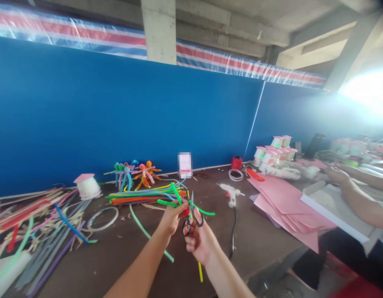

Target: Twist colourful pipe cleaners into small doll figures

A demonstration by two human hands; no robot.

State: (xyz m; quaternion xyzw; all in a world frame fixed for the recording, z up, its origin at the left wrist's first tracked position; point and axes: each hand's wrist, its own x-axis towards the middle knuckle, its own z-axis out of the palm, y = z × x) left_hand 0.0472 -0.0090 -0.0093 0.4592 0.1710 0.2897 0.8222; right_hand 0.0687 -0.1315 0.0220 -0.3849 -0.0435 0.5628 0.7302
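My left hand [172,217] pinches green fuzzy stems [175,193] that bend and cross just above its fingertips. In my right hand [200,238] are black-handled scissors [191,211], with fingers through the loops and the blades pointing up beside the green stems. A green end sticks out to the right past the scissors. Something red lies between the hands, partly hidden. Beneath my right hand a yellow stem [200,271] shows on the brown table [220,240]. Behind my left hand lies a bundle of coloured stems [138,196].
A glue gun [231,193] with a black cord lies to the right, near pink sheets [287,203]. Paper cups [268,158] stack behind. Colourful stem figures [146,173] stand at the back. Loose stems [51,231] cover the left. Another person's arms [355,190] hold a white box.
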